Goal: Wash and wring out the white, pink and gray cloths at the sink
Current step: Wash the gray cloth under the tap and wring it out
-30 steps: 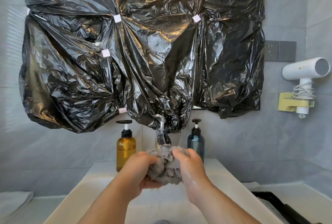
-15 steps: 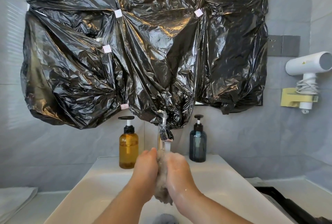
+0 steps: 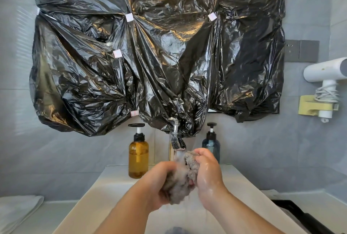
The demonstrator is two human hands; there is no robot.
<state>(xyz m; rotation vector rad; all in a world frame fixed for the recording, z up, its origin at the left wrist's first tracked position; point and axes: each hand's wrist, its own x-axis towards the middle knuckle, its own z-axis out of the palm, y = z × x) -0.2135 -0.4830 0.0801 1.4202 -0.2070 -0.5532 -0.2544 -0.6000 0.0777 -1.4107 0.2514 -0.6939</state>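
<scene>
- The left hand [image 3: 161, 184] is clenched round the lower left of the gray cloth [image 3: 181, 181], fingers curled in and knuckles facing the camera.
- The right hand [image 3: 207, 175], wet and shiny, grasps the cloth's upper right, its fingertips hooked over the top of the wad.
- The cloth is a bunched lump between both palms, held above the basin of the sink [image 3: 116, 192], with its top just under the faucet [image 3: 176, 139] at 12 o'clock; water trails from its underside.
- Half a second ago the palms were pressed nearly together and the cloth showed as a thin strip; now the hands stand apart, the wad bulges wide, and the right hand sits higher, up by the spout.
- From the hands, the amber pump bottle [image 3: 138, 155] stands at 10 o'clock and the blue pump bottle [image 3: 211, 144] at 1 o'clock, just behind the right hand's knuckles.
- The sink rim runs out at 8 and 4 o'clock, well apart from both forearms; beyond it lie a folded white towel [image 3: 17, 212] at 8 o'clock and a black tray [image 3: 302, 216] at 4 o'clock.
- A dark shape [image 3: 176, 231] lies low in the basin at 6 o'clock; what it is cannot be told.
</scene>
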